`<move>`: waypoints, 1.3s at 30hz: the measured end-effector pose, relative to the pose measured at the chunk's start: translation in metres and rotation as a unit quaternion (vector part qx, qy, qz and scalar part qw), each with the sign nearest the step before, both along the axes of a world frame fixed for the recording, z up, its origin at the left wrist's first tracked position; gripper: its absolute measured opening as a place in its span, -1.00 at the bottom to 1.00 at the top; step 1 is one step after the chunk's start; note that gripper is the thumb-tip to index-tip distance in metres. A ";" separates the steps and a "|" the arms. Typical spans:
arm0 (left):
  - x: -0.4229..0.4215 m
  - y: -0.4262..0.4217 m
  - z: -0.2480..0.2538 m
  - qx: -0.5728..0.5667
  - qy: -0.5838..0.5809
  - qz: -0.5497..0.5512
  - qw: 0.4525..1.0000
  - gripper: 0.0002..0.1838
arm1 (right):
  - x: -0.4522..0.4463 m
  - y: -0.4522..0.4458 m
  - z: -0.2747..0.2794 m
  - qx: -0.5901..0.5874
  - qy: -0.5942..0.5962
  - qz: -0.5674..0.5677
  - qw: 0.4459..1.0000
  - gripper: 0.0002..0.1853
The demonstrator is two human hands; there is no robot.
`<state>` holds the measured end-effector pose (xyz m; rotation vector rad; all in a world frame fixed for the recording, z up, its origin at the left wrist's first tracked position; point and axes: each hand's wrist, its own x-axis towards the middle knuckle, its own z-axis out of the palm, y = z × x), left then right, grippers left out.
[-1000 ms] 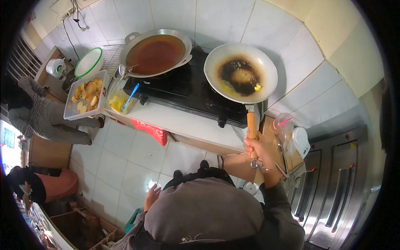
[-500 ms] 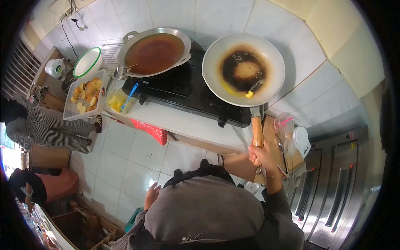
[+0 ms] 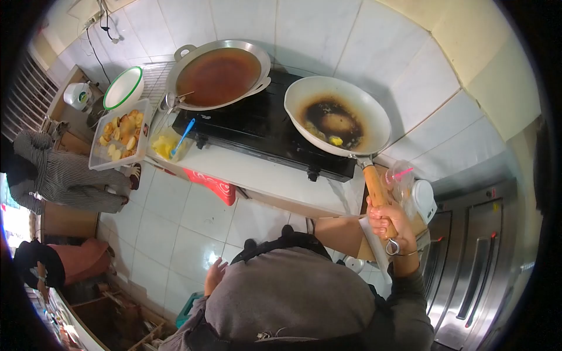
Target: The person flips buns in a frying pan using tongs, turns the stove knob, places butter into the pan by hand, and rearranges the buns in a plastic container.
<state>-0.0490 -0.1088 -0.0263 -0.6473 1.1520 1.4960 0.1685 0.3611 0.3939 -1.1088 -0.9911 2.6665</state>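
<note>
My right hand [image 3: 392, 217] is wrapped round the wooden handle of a white frying pan [image 3: 374, 120]. The pan is tilted above the right side of the black gas stove [image 3: 246, 137]; whether it touches the burner is hidden. Inside it, a yellow lump, seemingly butter [image 3: 335, 141], sits in foamy liquid over a dark brown patch. My left hand [image 3: 215, 275] hangs low beside my body, fingers apart and holding nothing. On the stove's left side stands a wide metal pan [image 3: 264, 61] full of reddish-brown liquid.
Left of the stove are a small container of yellow spread [image 3: 164, 144] with a blue-handled utensil, a plastic box [image 3: 93, 153] of browned food pieces and a green-rimmed bowl [image 3: 124, 89]. A plastic cup [image 3: 399, 175] stands at right, near steel doors. Two people are at far left.
My right hand has moved right and toward me, raising and tilting the frying pan. The yellow lump has shifted left and down in view. My left hand stays put.
</note>
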 end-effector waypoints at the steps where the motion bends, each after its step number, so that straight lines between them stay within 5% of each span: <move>1: -0.002 -0.010 -0.038 0.005 0.027 -0.012 1.000 -0.34 | -0.001 0.001 0.003 -0.001 -0.011 -0.005 1.000 -0.78; 4: 0.002 -0.011 -0.042 0.011 -0.003 -0.005 1.000 -0.33 | -0.003 0.010 -0.001 -0.063 0.012 0.000 0.998 -0.79; 11: 0.003 0.010 0.003 -0.046 0.026 -0.005 0.999 -0.37 | -0.023 0.012 0.017 0.018 -0.025 0.005 1.000 -0.80; 17: 0.020 0.002 -0.002 -0.004 0.026 0.042 0.999 -0.40 | -0.023 0.012 0.023 0.034 -0.023 -0.006 0.999 -0.80; 23: 0.001 0.005 -0.013 -0.032 0.003 -0.048 0.998 -0.45 | -0.017 0.001 0.009 0.118 -0.040 -0.042 0.991 -0.76; 26: -0.012 -0.010 -0.051 0.014 -0.095 -0.005 0.995 -0.45 | -0.021 -0.008 -0.004 0.154 -0.024 -0.085 0.984 -0.73; 29: -0.009 0.027 0.025 -0.128 -0.006 -0.023 0.991 -0.46 | -0.024 -0.014 -0.019 0.177 0.012 -0.101 0.979 -0.72; 32: -0.019 0.013 0.009 -0.082 -0.056 0.004 0.995 -0.46 | -0.024 -0.015 -0.029 0.167 0.059 -0.095 0.980 -0.70; 35: -0.007 0.029 0.067 -0.047 0.095 -0.011 0.994 -0.47 | -0.020 -0.011 -0.053 0.152 0.110 -0.065 0.980 -0.69; 39: -0.016 0.010 0.010 -0.023 0.017 0.013 1.000 -0.46 | -0.020 -0.006 -0.070 0.110 0.160 -0.048 0.980 -0.68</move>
